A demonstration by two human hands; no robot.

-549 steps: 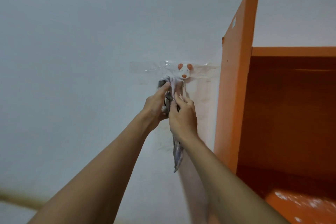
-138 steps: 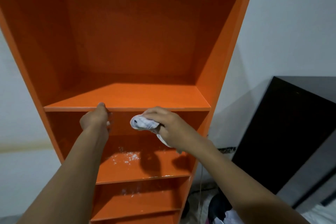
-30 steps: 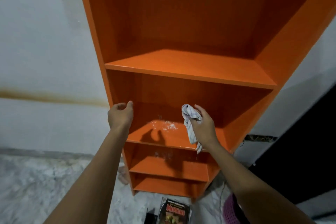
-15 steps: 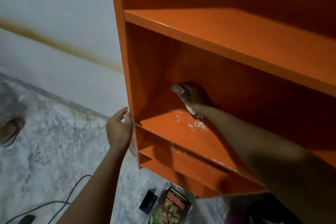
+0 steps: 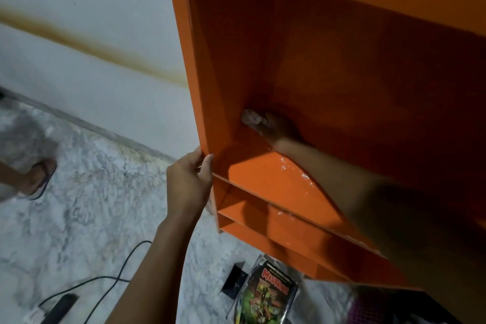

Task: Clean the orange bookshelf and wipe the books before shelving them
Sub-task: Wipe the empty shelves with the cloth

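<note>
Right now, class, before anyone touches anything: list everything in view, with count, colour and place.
tall orange bookshelf: one, orange, fills the right side of the view.
crumpled white cloth: one, white, back left corner of a middle shelf.
white dust specks: several, white, on that shelf's board.
glossy illustrated book: one, green and red cover, on the floor below the bookshelf.
small flat black object: one, black, on the floor left of the book.
thin black cable: one, black, on the floor, lower left.
sandalled foot: one, on the floor, left edge.
left hand: one, grips the bookshelf's left panel edge.
right hand: one, holds the cloth.
</note>
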